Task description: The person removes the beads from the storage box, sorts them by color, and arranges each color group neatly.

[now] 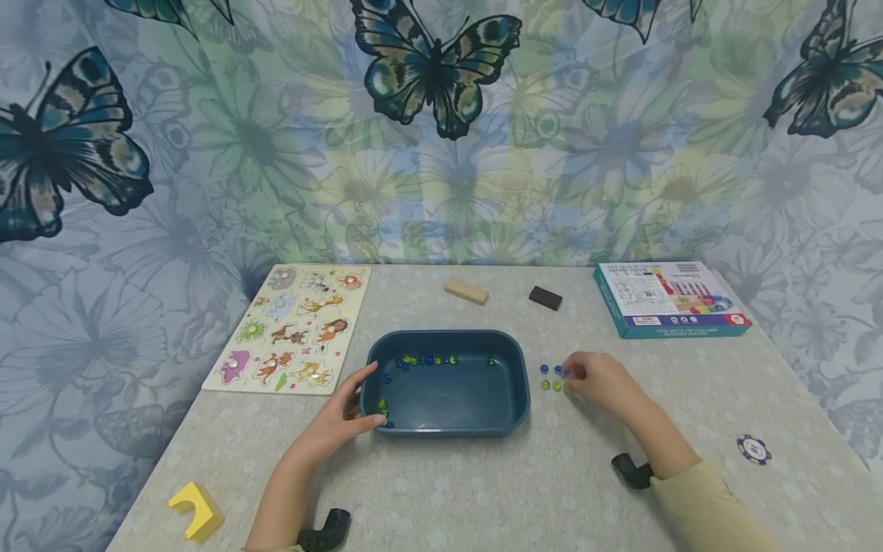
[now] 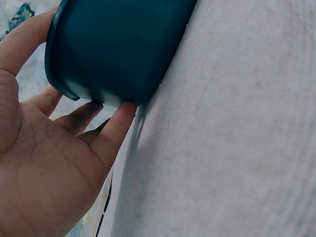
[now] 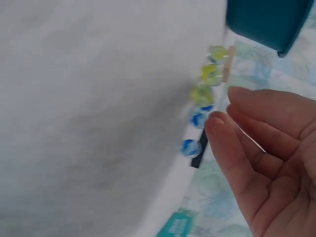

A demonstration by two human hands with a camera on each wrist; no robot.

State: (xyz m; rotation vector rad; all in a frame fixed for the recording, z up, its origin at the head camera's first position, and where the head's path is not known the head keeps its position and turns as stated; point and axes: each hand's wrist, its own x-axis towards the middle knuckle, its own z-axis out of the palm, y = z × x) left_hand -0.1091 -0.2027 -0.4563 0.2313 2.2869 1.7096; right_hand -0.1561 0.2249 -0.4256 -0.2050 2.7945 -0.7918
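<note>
A dark teal plastic tub (image 1: 441, 431) stands mid-table with several blue and green glass marbles (image 1: 429, 360) along its far and left sides. My left hand (image 1: 339, 414) grips its left end, thumb at the near corner of the rim and fingers against the outer wall (image 2: 123, 49). Right of the tub, three blue marbles (image 1: 544, 369) and three yellow-green marbles (image 1: 556, 386) lie in two short rows. Over their right end is my right hand (image 1: 607, 381), thumb and forefinger a little apart, fingertips close to the marbles, with nothing seen between them in the right wrist view.
An animal peg puzzle board (image 1: 290, 333) lies at left, a yellow arched block (image 1: 198, 512) nearer. Behind the tub are a pale wooden block (image 1: 466, 291) and a black block (image 1: 546, 298). A board-game box (image 1: 672, 299) and a poker chip (image 1: 754, 449) lie at right.
</note>
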